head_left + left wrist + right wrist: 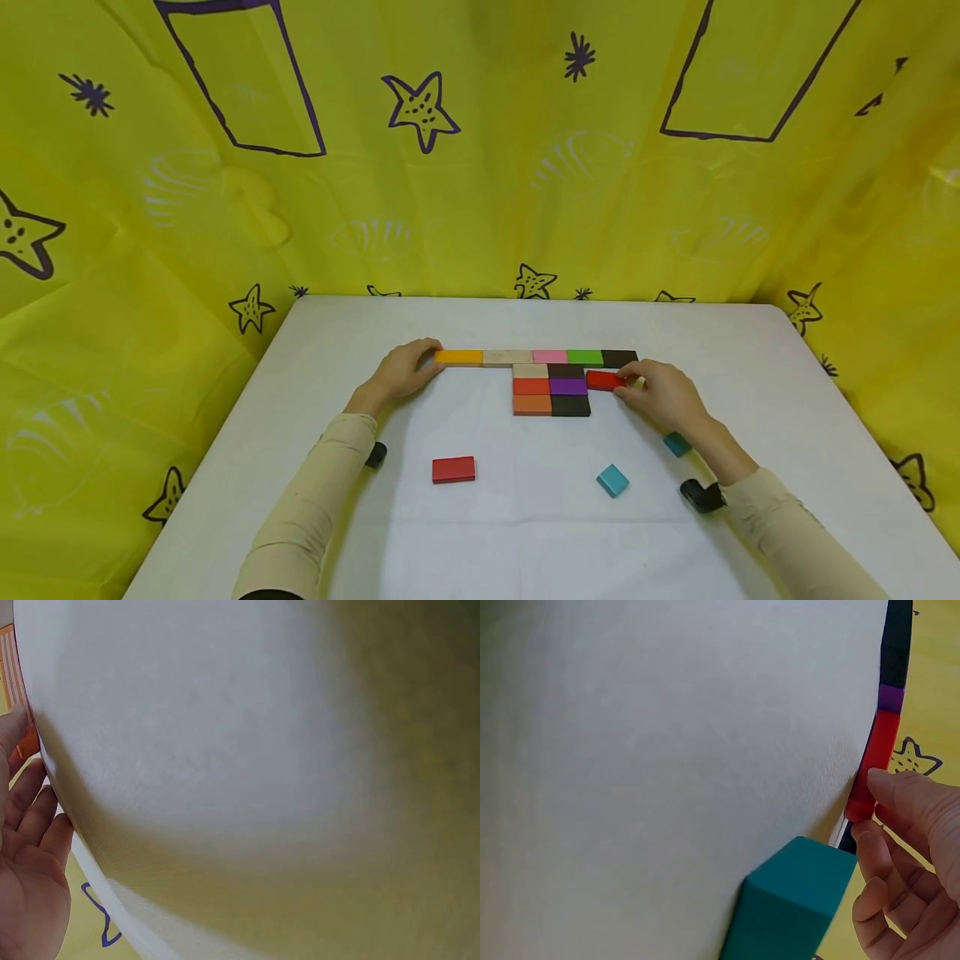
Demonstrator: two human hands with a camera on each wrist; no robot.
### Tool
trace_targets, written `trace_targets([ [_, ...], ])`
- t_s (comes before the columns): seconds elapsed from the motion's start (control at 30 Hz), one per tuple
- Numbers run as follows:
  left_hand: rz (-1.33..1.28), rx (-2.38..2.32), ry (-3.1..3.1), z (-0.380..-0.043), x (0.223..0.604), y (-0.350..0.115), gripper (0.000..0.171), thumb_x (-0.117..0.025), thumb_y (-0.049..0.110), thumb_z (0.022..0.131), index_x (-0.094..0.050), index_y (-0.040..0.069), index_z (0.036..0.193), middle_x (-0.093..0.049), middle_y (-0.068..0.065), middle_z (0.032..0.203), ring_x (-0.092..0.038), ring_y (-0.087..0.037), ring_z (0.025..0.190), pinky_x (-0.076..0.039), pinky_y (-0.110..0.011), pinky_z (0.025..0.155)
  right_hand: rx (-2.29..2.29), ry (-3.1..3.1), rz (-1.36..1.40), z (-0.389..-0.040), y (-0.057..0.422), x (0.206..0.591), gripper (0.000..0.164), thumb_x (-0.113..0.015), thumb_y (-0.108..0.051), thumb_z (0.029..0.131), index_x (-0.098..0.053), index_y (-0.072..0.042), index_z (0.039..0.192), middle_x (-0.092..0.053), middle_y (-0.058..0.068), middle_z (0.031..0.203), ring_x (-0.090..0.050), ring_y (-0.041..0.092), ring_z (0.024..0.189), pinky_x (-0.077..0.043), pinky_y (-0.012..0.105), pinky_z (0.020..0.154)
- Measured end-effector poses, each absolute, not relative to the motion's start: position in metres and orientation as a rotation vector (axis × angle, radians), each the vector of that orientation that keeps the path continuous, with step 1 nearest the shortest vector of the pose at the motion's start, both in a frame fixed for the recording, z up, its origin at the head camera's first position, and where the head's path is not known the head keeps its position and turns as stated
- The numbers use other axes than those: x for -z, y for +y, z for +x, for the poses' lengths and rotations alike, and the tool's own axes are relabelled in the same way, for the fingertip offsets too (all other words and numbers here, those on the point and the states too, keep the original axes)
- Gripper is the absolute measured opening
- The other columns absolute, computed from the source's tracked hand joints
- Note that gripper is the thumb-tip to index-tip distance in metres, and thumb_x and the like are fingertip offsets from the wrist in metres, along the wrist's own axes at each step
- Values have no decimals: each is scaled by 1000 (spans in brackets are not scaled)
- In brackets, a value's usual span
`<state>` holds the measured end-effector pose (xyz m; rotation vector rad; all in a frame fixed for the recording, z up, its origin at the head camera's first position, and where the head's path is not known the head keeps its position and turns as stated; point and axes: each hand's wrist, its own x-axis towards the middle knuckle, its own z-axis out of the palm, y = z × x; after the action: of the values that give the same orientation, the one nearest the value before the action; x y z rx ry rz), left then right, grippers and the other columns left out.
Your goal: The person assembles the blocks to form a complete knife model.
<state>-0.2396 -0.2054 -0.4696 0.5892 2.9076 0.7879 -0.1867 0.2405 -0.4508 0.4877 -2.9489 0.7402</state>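
Observation:
My left hand is at the left end of a row of blocks, thumb and fingertips around the end of a yellow-orange block. In the left wrist view my thumb lies against that orange block. My right hand pinches a red block between thumb and fingers. Its left end meets a purple block in the stack below the row; the right wrist view shows the red block lined up with the purple one.
The row continues with beige, pink, green and black blocks. Orange and black blocks fill the stack. Nearer me lie a loose red block and a teal block. Another teal block lies by the right wrist. A yellow curtain surrounds the white table.

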Motion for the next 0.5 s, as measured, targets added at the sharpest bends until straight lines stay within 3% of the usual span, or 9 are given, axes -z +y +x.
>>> trace_targets([
  [0.5, 563, -772, 2904, -239, 469, -204, 34, -64, 25, 102, -60, 9, 131, -64, -13, 135, -58, -33, 126, -43, -51, 112, -751, -2943, 476, -189, 234, 449, 24, -77, -14, 91, -74, 0, 110, -73, 14, 99, -61, 24, 77, -55, 43, 70],
])
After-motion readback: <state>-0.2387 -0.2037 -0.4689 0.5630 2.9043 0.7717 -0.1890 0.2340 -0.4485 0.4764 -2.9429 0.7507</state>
